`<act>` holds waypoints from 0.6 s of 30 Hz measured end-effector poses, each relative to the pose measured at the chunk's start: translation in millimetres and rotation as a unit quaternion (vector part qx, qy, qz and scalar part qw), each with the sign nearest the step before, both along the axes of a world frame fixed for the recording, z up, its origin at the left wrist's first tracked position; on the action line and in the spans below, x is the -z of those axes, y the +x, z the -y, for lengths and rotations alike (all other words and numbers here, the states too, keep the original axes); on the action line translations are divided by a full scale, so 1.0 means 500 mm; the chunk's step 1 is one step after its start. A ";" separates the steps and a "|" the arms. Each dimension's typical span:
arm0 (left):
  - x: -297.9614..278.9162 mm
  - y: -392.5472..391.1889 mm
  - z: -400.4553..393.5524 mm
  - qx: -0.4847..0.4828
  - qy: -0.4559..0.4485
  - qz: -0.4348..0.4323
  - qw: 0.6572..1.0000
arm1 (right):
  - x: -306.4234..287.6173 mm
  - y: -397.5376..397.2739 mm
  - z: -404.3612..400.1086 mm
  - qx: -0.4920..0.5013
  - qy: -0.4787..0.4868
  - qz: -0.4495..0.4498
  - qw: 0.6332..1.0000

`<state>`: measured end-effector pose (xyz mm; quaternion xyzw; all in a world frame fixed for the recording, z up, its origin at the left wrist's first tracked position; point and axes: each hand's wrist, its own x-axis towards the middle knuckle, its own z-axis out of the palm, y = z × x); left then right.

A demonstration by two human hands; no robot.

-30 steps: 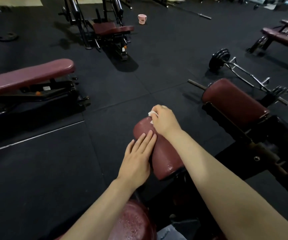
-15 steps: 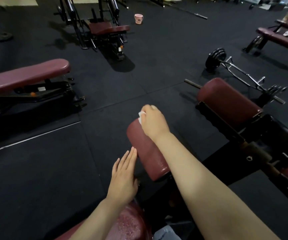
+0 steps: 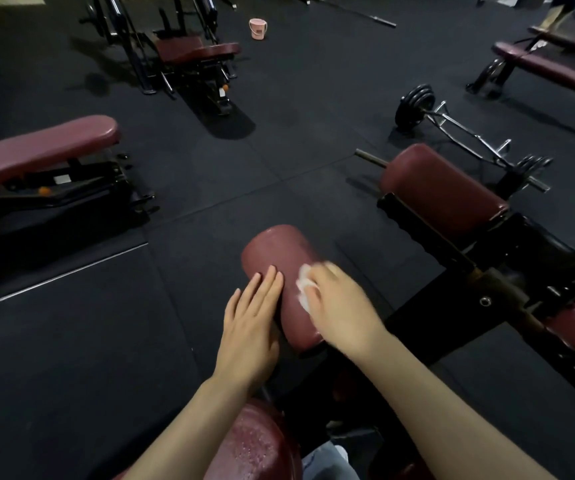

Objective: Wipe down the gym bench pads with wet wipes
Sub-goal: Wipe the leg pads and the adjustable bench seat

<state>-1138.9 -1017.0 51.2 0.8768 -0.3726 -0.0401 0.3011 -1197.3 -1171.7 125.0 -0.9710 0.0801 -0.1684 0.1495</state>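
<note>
Landmark: the roller pad (image 3: 279, 268), a maroon cylinder at centre of view. L hand (image 3: 249, 329) lies flat on the pad's near-left side, fingers straight and together, grip open, holding nothing. R hand (image 3: 339, 306) is on the pad's right side, fingers curled over a white wet wipe (image 3: 302, 287) pressed to the pad top; hand is motion-blurred, so exact finger lay is unclear. Pad surface shows a slight wet sheen at its far end. Nearer the person than the pad: a seat pad (image 3: 255, 445), maroon, speckled w/ droplets. Right of the pad, well apart: a second roller pad (image 3: 442, 188) on a black frame. Left of the pad, well apart: a flat maroon bench (image 3: 37, 147). Far beyond the pad: a pink bucket (image 3: 257, 28) on the black floor (image 3: 71, 358). Beyond-right: a loaded bar w/ plates (image 3: 414, 105).
</note>
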 end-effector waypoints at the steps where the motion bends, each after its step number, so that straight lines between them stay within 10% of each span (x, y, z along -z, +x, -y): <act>1: 0.006 -0.003 -0.006 -0.002 0.004 -0.009 1.000 | 0.004 0.065 -0.002 -0.022 -0.023 -0.010 0.999; 7: 0.011 -0.016 -0.022 -0.011 0.019 -0.017 1.000 | 0.022 0.280 -0.006 0.048 -0.060 -0.069 0.995; 18: -0.028 0.015 0.012 0.034 0.008 0.027 0.999 | 0.012 -0.127 0.004 0.068 -0.032 -0.015 0.997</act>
